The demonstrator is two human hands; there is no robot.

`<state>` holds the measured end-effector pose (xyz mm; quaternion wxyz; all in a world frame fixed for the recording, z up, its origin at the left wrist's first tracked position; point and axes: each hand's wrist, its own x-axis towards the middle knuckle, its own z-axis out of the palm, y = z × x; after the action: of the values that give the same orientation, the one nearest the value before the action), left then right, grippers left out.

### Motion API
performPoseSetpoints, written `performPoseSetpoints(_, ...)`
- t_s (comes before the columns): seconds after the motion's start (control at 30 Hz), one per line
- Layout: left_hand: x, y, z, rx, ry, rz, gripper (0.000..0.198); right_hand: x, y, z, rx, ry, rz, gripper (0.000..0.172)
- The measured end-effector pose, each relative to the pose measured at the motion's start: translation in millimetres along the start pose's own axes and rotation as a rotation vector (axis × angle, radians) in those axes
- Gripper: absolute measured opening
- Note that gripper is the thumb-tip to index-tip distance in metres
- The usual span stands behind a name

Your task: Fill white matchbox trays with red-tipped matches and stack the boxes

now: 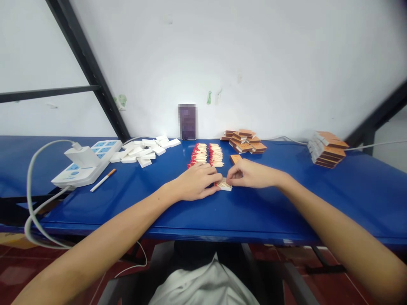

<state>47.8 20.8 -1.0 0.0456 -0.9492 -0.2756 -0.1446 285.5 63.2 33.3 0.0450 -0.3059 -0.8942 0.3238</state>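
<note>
A small white matchbox tray (226,188) with matches in it lies on the blue table between my hands. My left hand (199,181) is closed about the tray's left end, thumb at the near side and fingers at the far side. At the right end, the fingers of my right hand (246,173) are curled into a pinch against the tray and its matches; what sits between the fingertips is hidden. Just beyond my right hand lies one orange matchbox sleeve (235,159). Two rows of red-tipped matches (216,155) are behind my left hand, which partly covers the left row.
White trays (144,150) are heaped at back left, beside a power strip (85,163) with a plugged-in adapter and a cigarette (103,180). Orange sleeves (244,142) are piled at back centre; a stack of matchboxes (328,149) stands right. A dark pixelated panel (188,122) leans on the wall.
</note>
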Motion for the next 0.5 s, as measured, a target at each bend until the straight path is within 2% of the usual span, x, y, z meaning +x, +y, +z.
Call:
performPoseSetpoints(0.27, 0.3, -1.2, 2.6, 0.012, 0.01, 0.0, 0.023, 5.6, 0.0, 7.4, 0.014, 0.034, -0.01, 0.022)
performPoseSetpoints(0.37, 0.7, -0.9, 1.6, -0.01, 0.003, -0.018, 0.025, 5.5, -1.7, 7.9, 0.038, 0.06, 0.008, 0.017)
performPoseSetpoints(0.5, 1.1, -0.8, 0.7, -0.031, 0.006, -0.026, 0.026, 4.5, 0.8, 5.3, 0.076, 0.026, 0.007, 0.009)
